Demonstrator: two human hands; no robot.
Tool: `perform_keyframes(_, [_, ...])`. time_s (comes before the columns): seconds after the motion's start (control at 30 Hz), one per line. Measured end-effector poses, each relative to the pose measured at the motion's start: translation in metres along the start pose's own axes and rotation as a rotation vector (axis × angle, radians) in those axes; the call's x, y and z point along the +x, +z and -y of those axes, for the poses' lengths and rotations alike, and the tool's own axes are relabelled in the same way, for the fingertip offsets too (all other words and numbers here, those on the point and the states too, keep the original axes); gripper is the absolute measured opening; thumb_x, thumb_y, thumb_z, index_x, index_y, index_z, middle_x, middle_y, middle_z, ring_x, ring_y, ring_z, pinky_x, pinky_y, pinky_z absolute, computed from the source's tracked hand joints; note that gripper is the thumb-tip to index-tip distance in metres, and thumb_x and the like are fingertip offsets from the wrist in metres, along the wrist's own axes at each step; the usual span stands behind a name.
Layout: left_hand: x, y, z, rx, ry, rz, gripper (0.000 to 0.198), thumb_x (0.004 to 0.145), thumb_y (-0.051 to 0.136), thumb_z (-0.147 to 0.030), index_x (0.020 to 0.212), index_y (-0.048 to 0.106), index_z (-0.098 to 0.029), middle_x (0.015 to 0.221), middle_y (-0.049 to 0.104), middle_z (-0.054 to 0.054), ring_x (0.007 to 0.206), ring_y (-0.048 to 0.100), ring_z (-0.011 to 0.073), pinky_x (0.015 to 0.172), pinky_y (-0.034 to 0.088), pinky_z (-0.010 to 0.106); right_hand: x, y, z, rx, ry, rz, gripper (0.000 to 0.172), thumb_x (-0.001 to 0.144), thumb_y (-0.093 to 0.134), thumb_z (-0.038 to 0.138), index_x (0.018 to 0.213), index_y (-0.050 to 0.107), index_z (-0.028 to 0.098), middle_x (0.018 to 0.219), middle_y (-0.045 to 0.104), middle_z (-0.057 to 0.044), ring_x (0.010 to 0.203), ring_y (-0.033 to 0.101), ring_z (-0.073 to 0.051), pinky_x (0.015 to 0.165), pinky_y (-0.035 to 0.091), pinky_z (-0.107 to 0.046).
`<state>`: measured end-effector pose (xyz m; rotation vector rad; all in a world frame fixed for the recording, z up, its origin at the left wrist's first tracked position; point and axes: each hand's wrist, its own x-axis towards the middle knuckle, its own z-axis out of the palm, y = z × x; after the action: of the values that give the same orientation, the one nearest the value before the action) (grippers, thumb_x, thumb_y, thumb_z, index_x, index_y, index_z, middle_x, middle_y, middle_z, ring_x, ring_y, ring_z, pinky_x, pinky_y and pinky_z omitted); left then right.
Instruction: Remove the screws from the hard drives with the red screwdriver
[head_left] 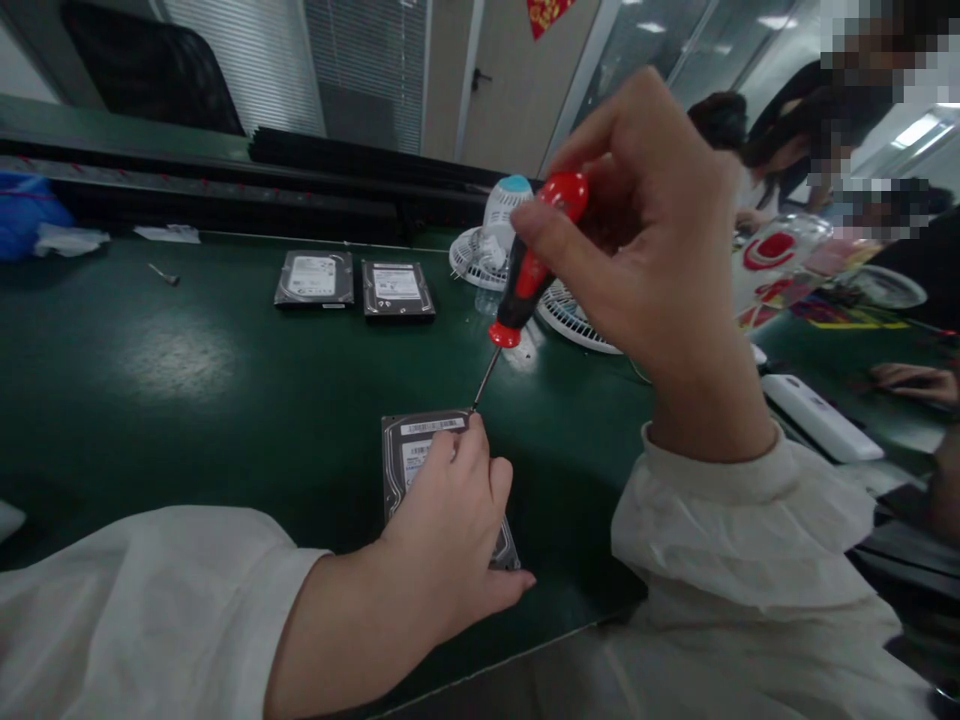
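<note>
Okay, right hand is gripping the screwdriver, left hand is lying spread over the hard drive, bracing it on the surface. Shaft's looking tilted, so I'd be squaring it up before twisting.

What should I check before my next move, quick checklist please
1. Screwdriver gripped in right hand: ok, by its handle.
2. Tip at the drive's far right corner: ok.
3. Tip seated in a screw: cannot tell, too small.
4. Shaft upright: cannot tell from this angle.
5. Left hand over the drive: ok.
6. Other drives apart from this one: ok, farther back.
</note>
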<state>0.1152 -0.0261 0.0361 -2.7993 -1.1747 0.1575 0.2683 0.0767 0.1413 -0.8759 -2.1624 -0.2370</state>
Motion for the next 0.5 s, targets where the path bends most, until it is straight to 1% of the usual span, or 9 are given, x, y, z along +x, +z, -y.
perform_keyframes(0.1, [0.000,0.001,0.000,-0.006,0.002,-0.017,0.088,0.080,0.047,-0.082,0.122,0.068,-0.007,0.140,0.060,0.029,0.132,0.049,0.0456,0.095,0.041,0.052,0.010,-0.004,0.007,-0.138,-0.004,0.066,0.028,0.092,0.059,0.046,0.100,0.054,0.019,0.081,0.054,-0.001,0.061,0.043,-0.010,0.057,0.031,-0.029])
perform_keyframes(0.2, [0.001,0.002,0.000,-0.018,0.005,-0.013,0.086,0.081,0.048,-0.081,0.121,0.069,-0.008,0.139,0.062,0.028,0.132,0.049,0.0456,0.097,0.041,0.052,0.013,-0.008,0.013,-0.163,0.006,0.169,0.015,0.093,0.051,0.029,0.099,0.060,0.018,0.085,0.057,-0.003,0.066,0.043,-0.011,0.064,0.031,-0.031])
perform_keyframes(0.27, [0.001,0.002,0.000,-0.031,0.006,-0.008,0.086,0.081,0.049,-0.080,0.120,0.069,-0.007,0.140,0.060,0.030,0.133,0.049,0.0459,0.098,0.040,0.053,0.013,-0.011,0.016,-0.172,0.016,0.215,0.018,0.093,0.046,0.023,0.097,0.063,0.019,0.083,0.056,-0.003,0.066,0.043,-0.012,0.066,0.029,-0.033])
perform_keyframes(0.3, [0.001,0.002,0.000,-0.038,0.006,-0.007,0.086,0.080,0.050,-0.080,0.120,0.069,-0.006,0.142,0.058,0.031,0.133,0.050,0.0460,0.098,0.040,0.053,0.012,-0.012,0.016,-0.194,0.030,0.225,0.020,0.095,0.043,0.026,0.094,0.062,0.019,0.079,0.055,-0.003,0.064,0.041,-0.013,0.066,0.028,-0.034])
perform_keyframes(0.37, [0.001,0.001,0.000,-0.045,0.005,-0.007,0.087,0.080,0.051,-0.080,0.121,0.069,-0.005,0.144,0.055,0.032,0.132,0.050,0.0463,0.098,0.040,0.054,0.012,-0.015,0.017,-0.279,0.072,0.233,0.033,0.099,0.039,0.043,0.083,0.056,0.020,0.072,0.050,-0.003,0.062,0.039,-0.014,0.068,0.025,-0.035])
perform_keyframes(0.4, [0.001,0.001,0.000,-0.046,0.005,-0.005,0.087,0.080,0.051,-0.080,0.122,0.068,-0.005,0.145,0.054,0.033,0.132,0.050,0.0464,0.098,0.040,0.054,0.012,-0.017,0.017,-0.328,0.096,0.235,0.039,0.099,0.039,0.051,0.079,0.053,0.020,0.071,0.048,-0.003,0.063,0.039,-0.014,0.070,0.025,-0.036])
perform_keyframes(0.43, [0.000,0.001,0.000,-0.046,0.006,0.000,0.088,0.080,0.051,-0.079,0.123,0.068,-0.005,0.146,0.054,0.032,0.132,0.050,0.0464,0.098,0.041,0.054,0.012,-0.019,0.017,-0.360,0.110,0.241,0.040,0.097,0.043,0.054,0.077,0.051,0.020,0.071,0.049,-0.003,0.064,0.039,-0.015,0.070,0.025,-0.036])
perform_keyframes(0.47, [0.000,0.001,0.000,-0.046,0.008,0.004,0.088,0.080,0.051,-0.079,0.124,0.068,-0.005,0.146,0.054,0.032,0.132,0.051,0.0465,0.098,0.041,0.054,0.012,-0.020,0.016,-0.361,0.112,0.257,0.034,0.095,0.048,0.049,0.079,0.052,0.020,0.074,0.051,-0.003,0.066,0.042,-0.015,0.071,0.026,-0.035])
perform_keyframes(0.5, [0.000,0.001,0.000,-0.045,0.009,0.007,0.088,0.081,0.050,-0.079,0.124,0.067,-0.004,0.145,0.055,0.032,0.132,0.051,0.0466,0.098,0.041,0.054,0.012,-0.022,0.016,-0.328,0.100,0.281,0.022,0.092,0.052,0.040,0.083,0.055,0.020,0.079,0.055,-0.003,0.069,0.045,-0.015,0.071,0.028,-0.035])
